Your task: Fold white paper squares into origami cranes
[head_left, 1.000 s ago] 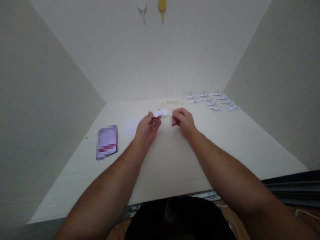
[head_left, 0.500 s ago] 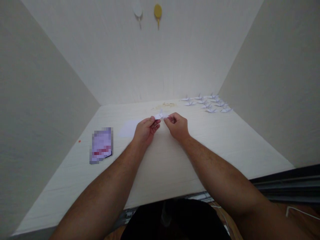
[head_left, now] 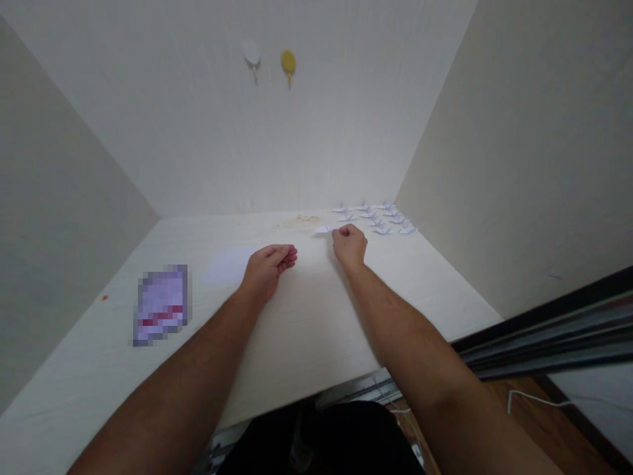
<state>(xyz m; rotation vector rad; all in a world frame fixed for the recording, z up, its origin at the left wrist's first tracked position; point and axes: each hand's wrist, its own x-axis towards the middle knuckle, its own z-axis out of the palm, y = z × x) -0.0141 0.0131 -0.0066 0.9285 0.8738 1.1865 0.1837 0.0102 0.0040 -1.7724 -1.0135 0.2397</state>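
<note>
My right hand [head_left: 349, 243] reaches toward the far right of the pale table [head_left: 306, 310] and pinches a small white folded paper crane [head_left: 325, 229] by one end. A group of several finished white paper cranes [head_left: 376, 218] lies just beyond it in the back right corner. My left hand [head_left: 270, 264] rests over the table's middle with its fingers loosely curled and nothing in them. A flat white sheet of paper [head_left: 225, 265] lies just to the left of that hand.
A blurred purple and red packet [head_left: 162, 305] lies at the left of the table, with a tiny red speck [head_left: 104, 298] beyond it. Pale walls enclose the table on three sides. A white hook [head_left: 252, 55] and a yellow hook [head_left: 288, 63] hang on the back wall.
My left hand has let go of the folded crane and drawn back. My right hand has carried the crane to the right, toward the group of cranes. The camera has turned right.
</note>
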